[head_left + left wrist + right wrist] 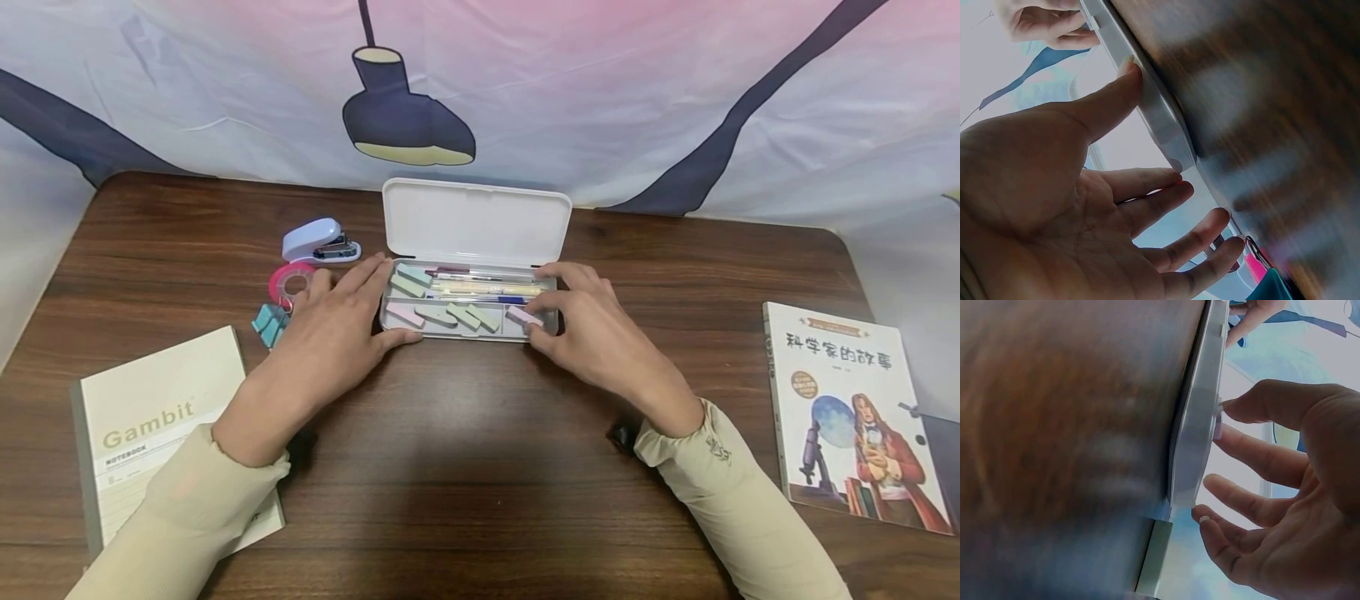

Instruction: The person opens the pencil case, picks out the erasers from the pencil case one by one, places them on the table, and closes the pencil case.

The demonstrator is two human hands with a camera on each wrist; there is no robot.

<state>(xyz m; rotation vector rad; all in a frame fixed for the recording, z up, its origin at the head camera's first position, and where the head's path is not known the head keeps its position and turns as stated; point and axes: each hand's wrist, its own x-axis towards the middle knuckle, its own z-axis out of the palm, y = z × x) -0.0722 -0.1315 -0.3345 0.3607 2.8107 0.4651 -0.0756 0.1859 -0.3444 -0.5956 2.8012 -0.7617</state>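
An open white pencil case [476,221] lies on the table, its lid raised at the back. Its rear section holds several pens [487,287] and two pale green erasers [407,286]; pink and green erasers [405,314] are in the front section. My left hand [333,321] rests at the case's left end, thumb against the front wall and fingers extended along the side. At the small right compartment, my right hand [592,321] pinches a lilac eraser [522,316] between thumb and index finger. The other right fingers reach over the case's right end.
Left of the case are a light blue stapler [311,241], a pink tape roll [281,283] and teal binder clips [268,323]. A notebook [165,375] lies partly under the left forearm. A book [855,417] is at the right; a printed cloth [600,100] hangs behind.
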